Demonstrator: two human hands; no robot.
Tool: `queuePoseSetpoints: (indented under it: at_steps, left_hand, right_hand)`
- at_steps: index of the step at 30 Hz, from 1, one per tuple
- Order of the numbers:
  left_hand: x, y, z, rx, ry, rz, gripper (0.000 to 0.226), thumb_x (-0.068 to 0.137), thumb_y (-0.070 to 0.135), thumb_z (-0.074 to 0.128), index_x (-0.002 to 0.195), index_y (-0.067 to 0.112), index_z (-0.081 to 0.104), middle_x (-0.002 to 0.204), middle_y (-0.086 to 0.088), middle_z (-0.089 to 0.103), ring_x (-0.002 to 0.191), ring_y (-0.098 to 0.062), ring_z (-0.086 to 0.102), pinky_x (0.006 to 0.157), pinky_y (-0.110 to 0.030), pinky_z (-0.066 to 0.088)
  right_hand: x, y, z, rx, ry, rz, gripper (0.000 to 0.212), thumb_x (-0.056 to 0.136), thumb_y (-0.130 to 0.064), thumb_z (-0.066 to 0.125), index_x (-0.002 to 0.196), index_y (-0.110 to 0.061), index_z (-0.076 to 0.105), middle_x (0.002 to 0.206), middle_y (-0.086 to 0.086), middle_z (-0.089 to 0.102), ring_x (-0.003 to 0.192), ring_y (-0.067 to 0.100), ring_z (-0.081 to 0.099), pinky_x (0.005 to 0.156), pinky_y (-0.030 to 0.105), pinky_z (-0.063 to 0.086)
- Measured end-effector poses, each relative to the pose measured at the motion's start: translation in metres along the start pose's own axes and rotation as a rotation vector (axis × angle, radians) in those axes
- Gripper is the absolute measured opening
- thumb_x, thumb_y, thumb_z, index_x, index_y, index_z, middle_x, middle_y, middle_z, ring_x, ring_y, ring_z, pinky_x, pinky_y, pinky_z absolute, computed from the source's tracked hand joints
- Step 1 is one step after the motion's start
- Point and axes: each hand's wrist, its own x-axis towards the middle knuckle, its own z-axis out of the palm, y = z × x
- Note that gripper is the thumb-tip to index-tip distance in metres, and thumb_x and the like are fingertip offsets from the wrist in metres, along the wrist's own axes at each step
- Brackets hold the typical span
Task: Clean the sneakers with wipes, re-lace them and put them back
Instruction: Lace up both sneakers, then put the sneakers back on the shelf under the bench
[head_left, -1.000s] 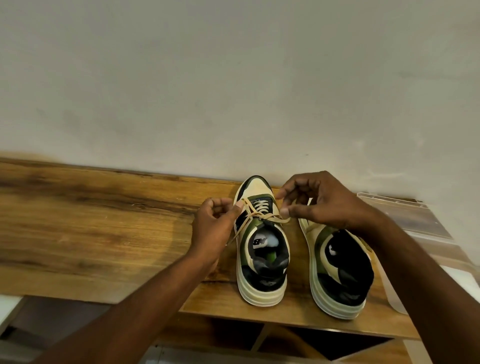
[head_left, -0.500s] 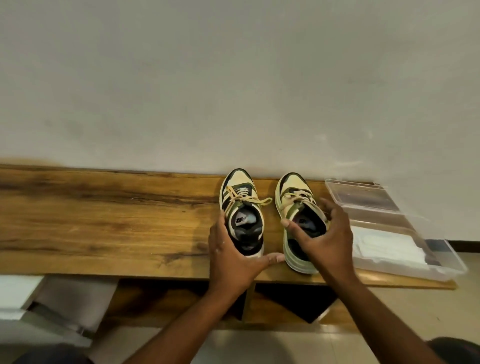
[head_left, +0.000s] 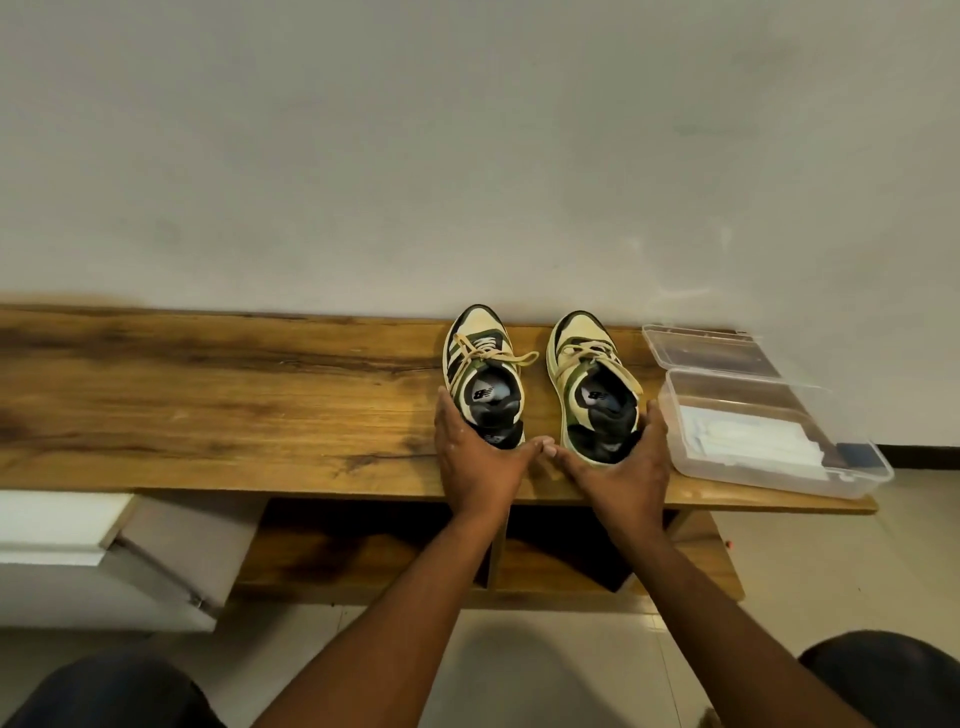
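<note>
Two cream, green and black sneakers stand side by side on the wooden bench (head_left: 234, 405), toes at the wall, beige laces tied. My left hand (head_left: 478, 462) cups the heel of the left sneaker (head_left: 480, 364), fingers straight along its outer side. Cupping the right sneaker (head_left: 584, 358) the same way is my right hand (head_left: 623, 467). My thumbs meet behind the gap between the heels. White wipes (head_left: 748, 441) lie in a clear plastic box (head_left: 769, 479) just right of the right sneaker.
The box's hinged lid (head_left: 706, 348) lies open toward the wall. Under the bench top is a lower shelf (head_left: 363, 551) with a divider. A white slab (head_left: 57, 525) leans at the left. My knees show at the bottom corners.
My hands let go of the left sneaker's laces and dropped to both heels. The view pulled back, and the sneakers now sit closer to the wall.
</note>
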Motion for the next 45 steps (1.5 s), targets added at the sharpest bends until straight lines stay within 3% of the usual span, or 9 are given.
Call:
queuePoseSetpoints:
  at_steps: [4, 9, 15, 20, 31, 33, 39, 42, 45]
  left_hand:
    - [0.002, 0.004, 0.006, 0.008, 0.021, -0.025, 0.134, 0.062, 0.045, 0.099, 0.166, 0.022, 0.019, 0.166, -0.004, 0.036, 0.152, -0.025, 0.035, 0.116, -0.038, 0.039]
    - [0.005, 0.0, 0.013, -0.002, 0.077, -0.019, 0.12, 0.063, 0.04, 0.097, 0.162, 0.02, 0.031, 0.158, -0.003, 0.047, 0.145, -0.023, 0.044, 0.112, -0.03, 0.04]
    - [-0.001, 0.003, 0.01, -0.057, 0.112, -0.007, 0.119, 0.055, 0.041, 0.095, 0.158, 0.024, 0.039, 0.148, 0.0, 0.058, 0.136, -0.02, 0.055, 0.108, -0.044, 0.053]
    - [-0.009, 0.001, -0.003, -0.086, 0.145, 0.001, 0.112, 0.055, 0.039, 0.097, 0.153, 0.024, 0.045, 0.139, 0.003, 0.063, 0.128, -0.016, 0.061, 0.103, -0.041, 0.057]
    - [-0.039, -0.003, -0.055, -0.119, 0.177, 0.014, 0.092, 0.055, 0.041, 0.094, 0.138, 0.028, 0.058, 0.124, 0.011, 0.068, 0.114, -0.008, 0.066, 0.09, -0.036, 0.063]
    - [-0.047, -0.003, -0.069, -0.109, 0.198, -0.006, 0.089, 0.054, 0.039, 0.095, 0.136, 0.029, 0.059, 0.121, 0.011, 0.069, 0.111, -0.008, 0.067, 0.09, -0.035, 0.062]
    - [-0.067, -0.002, -0.108, -0.103, 0.281, -0.101, 0.084, 0.055, 0.036, 0.097, 0.132, 0.025, 0.064, 0.119, 0.007, 0.072, 0.108, -0.013, 0.068, 0.084, -0.025, 0.055]
    - [-0.079, -0.004, -0.131, -0.123, 0.313, -0.126, 0.083, 0.057, 0.033, 0.097, 0.133, 0.024, 0.065, 0.12, 0.007, 0.072, 0.105, -0.007, 0.065, 0.074, -0.006, 0.039]
    - [-0.093, -0.011, -0.158, -0.119, 0.356, -0.117, 0.08, 0.058, 0.032, 0.097, 0.131, 0.025, 0.066, 0.117, 0.009, 0.073, 0.102, -0.005, 0.066, 0.073, -0.004, 0.04]
  right_hand:
    - [0.012, -0.004, 0.008, 0.014, -0.002, 0.001, 0.134, 0.051, -0.057, 0.099, 0.158, -0.024, 0.025, 0.156, 0.003, 0.045, 0.143, 0.023, 0.046, 0.112, 0.048, 0.049]
    - [0.02, 0.002, 0.015, -0.001, 0.046, -0.033, 0.112, 0.057, -0.038, 0.1, 0.149, -0.021, 0.04, 0.144, 0.004, 0.056, 0.131, 0.023, 0.056, 0.106, 0.041, 0.053]
    - [0.003, -0.011, 0.022, 0.045, 0.065, -0.067, 0.108, 0.056, -0.036, 0.099, 0.148, -0.022, 0.043, 0.14, 0.001, 0.058, 0.128, 0.018, 0.057, 0.102, 0.04, 0.056]
    - [-0.014, -0.024, 0.024, 0.099, 0.07, -0.085, 0.104, 0.058, -0.042, 0.097, 0.146, -0.023, 0.046, 0.137, -0.002, 0.06, 0.125, 0.014, 0.058, 0.1, 0.036, 0.056]
    - [-0.065, -0.049, 0.015, 0.154, 0.056, -0.066, 0.098, 0.06, -0.034, 0.099, 0.144, -0.024, 0.049, 0.133, -0.005, 0.062, 0.122, 0.013, 0.061, 0.095, 0.031, 0.058]
    - [-0.079, -0.058, 0.014, 0.165, 0.052, -0.07, 0.097, 0.06, -0.035, 0.099, 0.143, -0.025, 0.05, 0.133, -0.007, 0.062, 0.122, 0.011, 0.06, 0.095, 0.028, 0.057]
    - [-0.111, -0.081, 0.017, 0.102, 0.037, -0.068, 0.093, 0.057, -0.05, 0.093, 0.137, -0.031, 0.051, 0.127, -0.01, 0.063, 0.12, 0.015, 0.06, 0.094, 0.042, 0.059]
    - [-0.13, -0.092, 0.02, 0.106, 0.005, -0.068, 0.092, 0.056, -0.048, 0.094, 0.136, -0.031, 0.051, 0.125, -0.009, 0.063, 0.118, 0.015, 0.06, 0.091, 0.035, 0.059]
    - [-0.152, -0.1, 0.025, 0.124, -0.044, -0.086, 0.094, 0.058, -0.049, 0.095, 0.138, -0.029, 0.05, 0.125, -0.007, 0.063, 0.118, 0.016, 0.06, 0.084, 0.026, 0.055]
